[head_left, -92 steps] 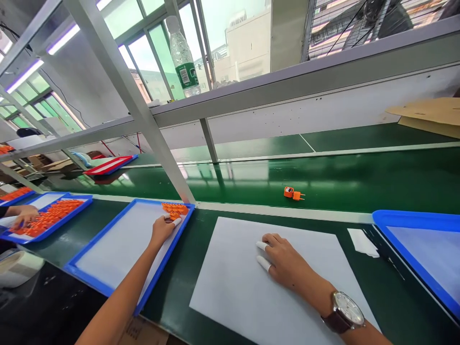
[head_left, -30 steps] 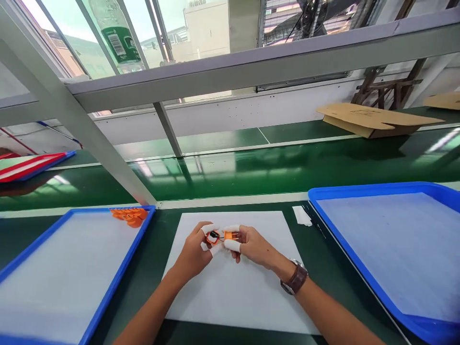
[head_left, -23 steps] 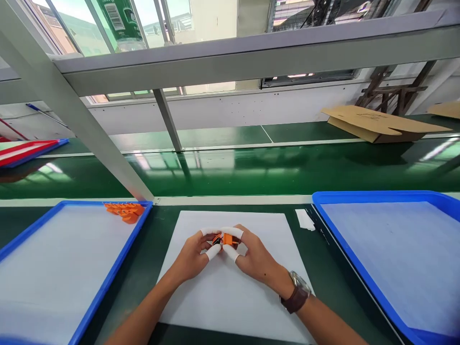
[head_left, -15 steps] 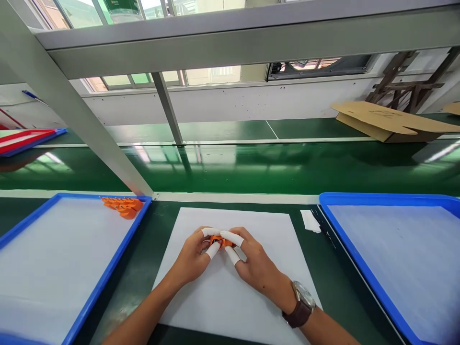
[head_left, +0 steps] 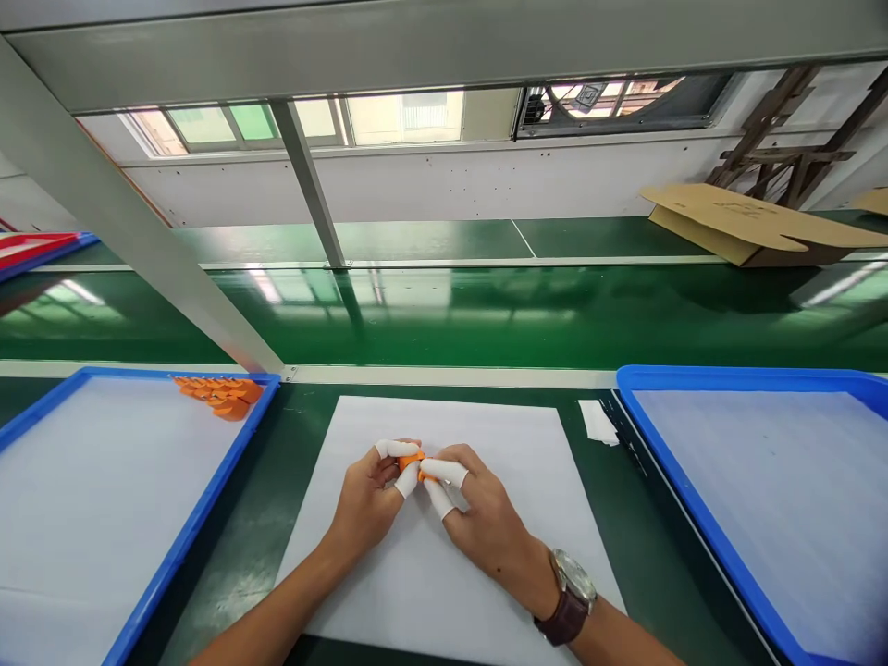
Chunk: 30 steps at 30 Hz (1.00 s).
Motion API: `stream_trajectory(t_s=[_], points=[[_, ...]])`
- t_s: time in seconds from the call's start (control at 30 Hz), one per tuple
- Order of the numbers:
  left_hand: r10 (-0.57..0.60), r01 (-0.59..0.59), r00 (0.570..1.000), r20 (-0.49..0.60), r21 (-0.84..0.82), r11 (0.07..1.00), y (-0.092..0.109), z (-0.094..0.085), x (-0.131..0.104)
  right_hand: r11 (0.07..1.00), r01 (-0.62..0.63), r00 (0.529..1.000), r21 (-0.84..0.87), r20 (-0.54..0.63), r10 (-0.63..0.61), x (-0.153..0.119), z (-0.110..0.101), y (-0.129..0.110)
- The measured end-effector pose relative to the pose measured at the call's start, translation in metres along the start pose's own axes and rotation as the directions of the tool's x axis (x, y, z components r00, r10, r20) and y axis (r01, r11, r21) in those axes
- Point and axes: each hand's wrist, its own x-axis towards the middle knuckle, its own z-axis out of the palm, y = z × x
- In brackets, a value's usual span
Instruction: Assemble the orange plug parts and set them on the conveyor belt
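Over a white sheet (head_left: pixel 444 573) on the green table, both my hands come together around a small orange part (head_left: pixel 411 460). My left hand (head_left: pixel 371 495) pinches it between white-covered thumb and forefinger. From the other side, my right hand (head_left: pixel 486 513) has its white-covered fingertips closed on the part's lower right end. Fingers hide much of the piece, so its exact kind is unclear. A watch (head_left: pixel 573 587) with a dark strap is on my right wrist.
To the left, a blue-rimmed tray (head_left: pixel 187 536) holds several orange parts (head_left: pixel 226 393) in its far corner. Another blue-rimmed tray (head_left: pixel 694 527) lies right. A torn white scrap (head_left: pixel 598 423) sits beside it. A grey post (head_left: pixel 173 250) slants at the left; cardboard (head_left: pixel 763 222) lies behind.
Both hands have shifted slightly left with the orange part, which now looks turned and more covered by fingers. The camera view has tilted down a little.
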Motion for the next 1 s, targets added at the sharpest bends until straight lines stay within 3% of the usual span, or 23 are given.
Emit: stream_trajectory(t_s=[0.1, 0.2, 0.27, 0.33, 0.4, 0.47, 0.53, 0.6, 0.7, 0.77, 0.87, 1.0], points=[[0.021, -0.021, 1.0, -0.019, 0.001, 1.0, -0.002, -0.001, -0.001, 0.995, -0.017, 1.0, 0.102, 0.027, 0.014, 0.002, 0.0, -0.001], [0.058, -0.056, 0.996, -0.061, 0.026, 0.998, -0.002, -0.002, -0.001, 0.921, -0.251, 0.967, 0.298, 0.04, 0.25, 0.007, -0.002, -0.002], [0.108, -0.103, 0.991, -0.079, 0.066, 0.993, -0.003, -0.002, -0.001, 0.796, -0.427, 0.895, 0.428, 0.078, 0.439, 0.011, -0.004, -0.001], [0.146, -0.137, 0.985, -0.087, 0.096, 0.986, -0.004, -0.002, -0.002, 0.64, -0.578, 0.792, 0.506, 0.16, 0.589, 0.013, -0.005, -0.001], [0.162, -0.153, 0.983, -0.084, 0.104, 0.983, -0.005, -0.002, -0.002, 0.506, -0.688, 0.698, 0.52, 0.284, 0.657, 0.015, -0.005, -0.001], [0.166, -0.157, 0.983, -0.079, 0.108, 0.982, -0.005, -0.002, -0.003, 0.457, -0.728, 0.662, 0.511, 0.35, 0.663, 0.014, -0.005, -0.001], [0.157, -0.147, 0.985, -0.072, 0.124, 0.981, -0.004, -0.003, -0.003, 0.521, -0.701, 0.691, 0.487, 0.281, 0.666, 0.012, -0.003, 0.0], [0.129, -0.124, 0.991, -0.027, 0.144, 0.982, -0.001, -0.003, -0.003, 0.662, -0.622, 0.764, 0.418, 0.14, 0.63, 0.009, -0.001, 0.002], [0.131, -0.144, 0.988, 0.086, 0.161, 0.976, 0.003, -0.004, -0.003, 0.883, -0.409, 0.906, 0.231, -0.016, 0.423, 0.006, -0.001, 0.007], [0.183, -0.202, 0.977, 0.104, 0.207, 0.957, 0.005, -0.003, -0.004, 0.966, -0.234, 0.969, 0.109, -0.053, 0.24, 0.004, -0.003, 0.009], [0.276, -0.285, 0.958, 0.075, 0.346, 0.894, 0.004, -0.001, -0.007, 0.996, -0.093, 0.995, -0.003, -0.022, 0.093, 0.003, -0.006, 0.009], [0.385, -0.37, 0.92, 0.071, 0.476, 0.798, 0.001, 0.0, -0.008, 0.994, -0.106, 0.994, 0.006, 0.037, 0.106, 0.002, -0.006, 0.005]])
